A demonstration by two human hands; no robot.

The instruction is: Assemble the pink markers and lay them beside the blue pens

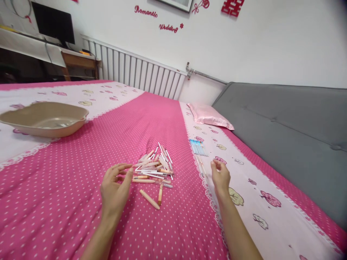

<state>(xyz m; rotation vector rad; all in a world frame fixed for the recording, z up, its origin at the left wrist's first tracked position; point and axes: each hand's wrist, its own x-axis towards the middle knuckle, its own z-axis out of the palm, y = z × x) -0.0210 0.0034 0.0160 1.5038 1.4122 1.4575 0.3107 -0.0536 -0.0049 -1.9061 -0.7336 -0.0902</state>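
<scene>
A loose heap of pens [153, 164] in beige, white and clear plastic lies on the pink dotted bedspread [114, 224]. My left hand [115, 186] hovers at the heap's left edge, fingers curved and thumb apart from most of them, with no pen visibly gripped. To the right, a neat row of blue-and-white pens [198, 147] lies side by side. Just below that row are a few pale pens [202, 168]. Beside these, my right hand [221, 177] is closed with thumb and index finger together; anything between them is hidden.
A beige plastic basin [58, 133] stands on the bed at left. A pink pillow [208, 116] lies near the grey headboard [284, 119]. Behind the bed are a radiator [130, 68] and a desk [78, 60] with a black monitor [54, 23].
</scene>
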